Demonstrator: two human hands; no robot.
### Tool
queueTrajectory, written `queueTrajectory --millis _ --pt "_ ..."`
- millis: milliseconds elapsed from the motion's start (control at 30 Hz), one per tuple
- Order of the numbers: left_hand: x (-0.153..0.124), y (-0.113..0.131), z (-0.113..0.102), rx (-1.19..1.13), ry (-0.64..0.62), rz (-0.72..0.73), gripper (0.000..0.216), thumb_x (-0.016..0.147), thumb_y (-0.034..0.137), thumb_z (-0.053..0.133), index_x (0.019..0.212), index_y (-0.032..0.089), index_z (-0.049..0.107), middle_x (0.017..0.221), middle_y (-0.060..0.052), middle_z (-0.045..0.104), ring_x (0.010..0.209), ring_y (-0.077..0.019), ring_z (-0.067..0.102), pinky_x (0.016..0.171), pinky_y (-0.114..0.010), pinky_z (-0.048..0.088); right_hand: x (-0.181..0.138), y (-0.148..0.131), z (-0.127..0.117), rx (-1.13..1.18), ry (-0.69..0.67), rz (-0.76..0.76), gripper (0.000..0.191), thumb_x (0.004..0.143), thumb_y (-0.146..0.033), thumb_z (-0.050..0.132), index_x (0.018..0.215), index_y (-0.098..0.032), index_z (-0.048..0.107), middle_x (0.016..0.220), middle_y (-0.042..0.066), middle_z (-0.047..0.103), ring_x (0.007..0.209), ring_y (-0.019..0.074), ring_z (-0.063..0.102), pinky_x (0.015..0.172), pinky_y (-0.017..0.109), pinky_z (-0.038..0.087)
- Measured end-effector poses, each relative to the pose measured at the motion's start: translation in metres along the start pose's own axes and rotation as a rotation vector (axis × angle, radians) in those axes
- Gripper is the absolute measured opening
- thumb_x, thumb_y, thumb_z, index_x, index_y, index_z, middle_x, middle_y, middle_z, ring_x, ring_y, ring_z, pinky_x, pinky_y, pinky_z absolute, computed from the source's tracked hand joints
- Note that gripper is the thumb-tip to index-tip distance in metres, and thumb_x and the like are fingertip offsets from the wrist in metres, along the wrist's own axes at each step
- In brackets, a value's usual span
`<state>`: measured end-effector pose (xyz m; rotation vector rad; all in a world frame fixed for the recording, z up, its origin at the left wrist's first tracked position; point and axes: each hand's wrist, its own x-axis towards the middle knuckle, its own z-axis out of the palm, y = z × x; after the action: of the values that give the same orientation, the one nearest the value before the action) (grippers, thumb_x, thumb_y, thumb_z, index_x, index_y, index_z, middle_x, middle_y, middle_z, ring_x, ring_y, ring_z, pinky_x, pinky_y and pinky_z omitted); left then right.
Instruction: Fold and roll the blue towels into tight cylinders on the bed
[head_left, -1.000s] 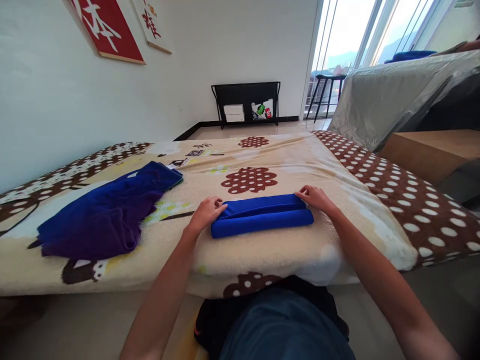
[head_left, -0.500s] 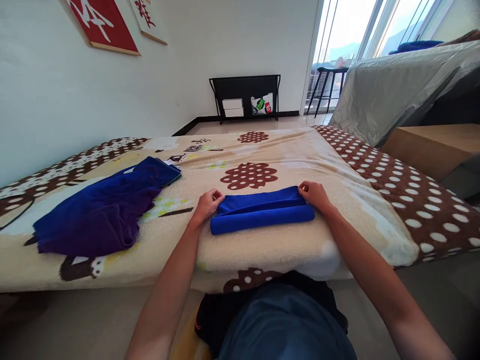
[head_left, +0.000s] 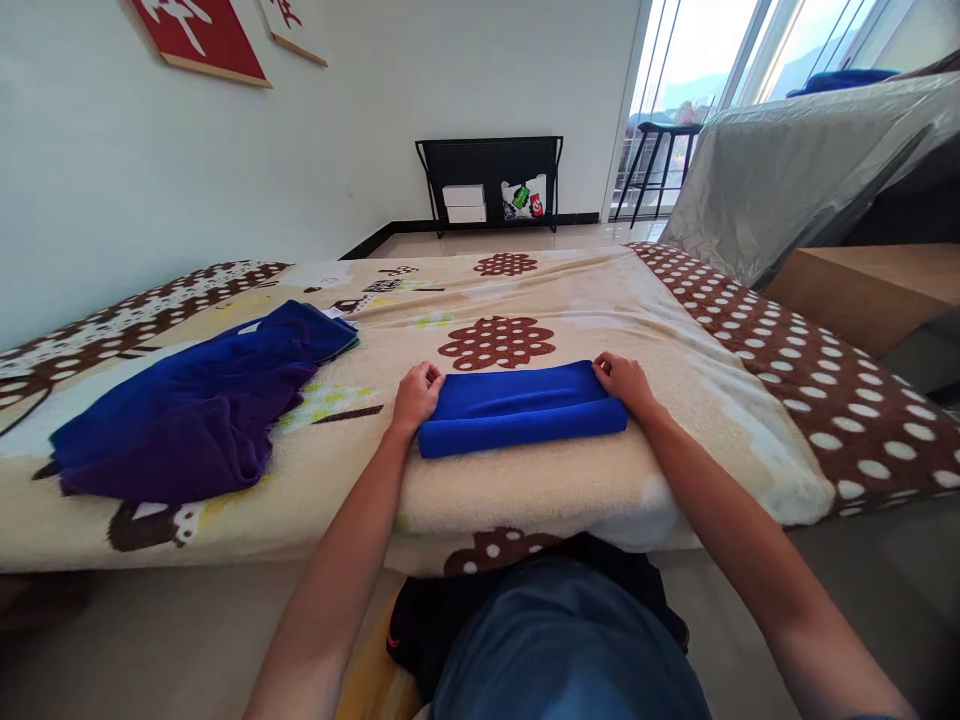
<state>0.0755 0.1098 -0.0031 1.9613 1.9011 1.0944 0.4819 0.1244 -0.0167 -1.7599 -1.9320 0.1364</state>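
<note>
A bright blue folded cloth (head_left: 521, 408) lies as a long narrow band near the front edge of the bed. My left hand (head_left: 417, 393) pinches its left end, fingers curled closed on the fabric. My right hand (head_left: 622, 382) grips its right end the same way. Both hands rest on the cream blanket (head_left: 525, 480) with brown dotted flowers.
A loose pile of dark blue and purple cloths (head_left: 195, 405) lies on the bed to the left. A wooden box (head_left: 862, 290) and a grey covered table (head_left: 795, 170) stand to the right. A black rack (head_left: 491, 185) and a stool (head_left: 656, 165) stand at the far wall.
Both hands closed on the ends of the blue cloth and shifted slightly away from me. The cloth's upper layer now lies flatter.
</note>
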Motion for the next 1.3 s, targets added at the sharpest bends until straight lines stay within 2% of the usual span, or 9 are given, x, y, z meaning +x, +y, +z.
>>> queueTrajectory --millis 367,467,567,633,733,800,900,1067,1300 --pt "-0.002 0.003 -0.001 -0.013 0.057 -0.01 0.007 0.079 0.025 0.061 0.077 0.019 0.057 0.079 -0.002 0.061 0.072 -0.0154 0.056 0.077 -0.028 0.044 -0.001 -0.005 -0.001 0.012 0.002 0.024 0.023 0.094 -0.031 0.052 0.102 -0.02 0.07 0.087 0.007 0.072 0.08 0.0202 0.064 0.073 0.028 0.041" --pt "-0.001 0.008 -0.013 -0.015 0.099 -0.024 0.008 0.076 0.023 0.063 0.082 0.018 0.06 0.083 -0.003 0.063 0.078 -0.0169 0.058 0.078 -0.029 0.047 -0.003 -0.009 -0.012 0.032 0.027 0.03 0.022 0.092 -0.027 0.052 0.103 -0.018 0.069 0.084 0.007 0.072 0.079 0.0195 0.064 0.075 0.028 0.042" --pt "-0.018 0.03 -0.034 -0.049 0.18 -0.025 0.02 0.086 0.027 0.053 0.1 0.017 0.061 0.099 -0.008 0.067 0.084 -0.0177 0.062 0.076 -0.029 0.049 -0.02 -0.022 -0.033 0.064 0.095 0.027 0.03 0.094 -0.027 0.046 0.114 -0.015 0.065 0.096 0.009 0.072 0.084 0.0193 0.065 0.08 0.03 0.045" --pt "-0.046 0.054 -0.044 -0.059 0.153 0.095 0.023 0.092 0.028 0.047 0.106 0.018 0.063 0.108 -0.007 0.068 0.096 -0.0191 0.064 0.083 -0.03 0.051 -0.046 -0.038 -0.046 0.111 0.093 -0.114 0.033 0.097 -0.03 0.044 0.12 -0.017 0.064 0.109 0.009 0.071 0.094 0.0197 0.066 0.088 0.032 0.046" --pt "-0.101 0.086 -0.047 0.082 -0.08 0.487 0.028 0.094 0.024 0.047 0.117 0.022 0.064 0.127 -0.006 0.066 0.12 -0.0223 0.059 0.106 -0.037 0.044 -0.095 -0.061 -0.055 0.123 -0.026 -0.513 0.037 0.099 -0.032 0.045 0.131 -0.022 0.06 0.128 0.007 0.066 0.119 0.0215 0.06 0.103 0.037 0.042" --pt "-0.13 0.094 -0.045 0.258 -0.174 0.602 0.036 0.093 0.02 0.049 0.127 0.023 0.06 0.135 -0.007 0.061 0.125 -0.0252 0.056 0.109 -0.042 0.041 -0.12 -0.066 -0.056 0.068 -0.069 -0.677 0.04 0.1 -0.027 0.045 0.138 -0.024 0.056 0.138 0.007 0.061 0.128 0.0215 0.055 0.107 0.041 0.039" --pt "-0.148 0.083 -0.045 0.448 -0.158 0.546 0.044 0.091 0.016 0.05 0.134 0.019 0.056 0.133 -0.011 0.062 0.123 -0.0289 0.056 0.106 -0.046 0.041 -0.133 -0.051 -0.052 -0.003 0.002 -0.678 0.041 0.097 -0.018 0.047 0.137 -0.023 0.056 0.14 0.006 0.06 0.128 0.0207 0.056 0.107 0.042 0.037" --pt "-0.134 0.06 -0.044 0.496 -0.132 0.438 0.05 0.086 0.012 0.052 0.135 0.021 0.055 0.13 -0.01 0.064 0.121 -0.0285 0.056 0.101 -0.044 0.041 -0.114 -0.026 -0.041 -0.059 0.042 -0.6 0.046 0.09 -0.013 0.051 0.134 -0.023 0.056 0.137 0.005 0.062 0.123 0.0209 0.059 0.105 0.042 0.035" --pt "-0.118 0.073 -0.039 0.563 -0.116 0.374 0.039 0.084 0.011 0.049 0.121 0.018 0.06 0.113 -0.011 0.07 0.107 -0.03 0.062 0.096 -0.051 0.035 -0.101 -0.048 -0.042 -0.113 0.047 -0.497 0.033 0.086 -0.013 0.052 0.116 -0.018 0.064 0.111 0.008 0.072 0.104 0.024 0.064 0.102 0.044 0.033"
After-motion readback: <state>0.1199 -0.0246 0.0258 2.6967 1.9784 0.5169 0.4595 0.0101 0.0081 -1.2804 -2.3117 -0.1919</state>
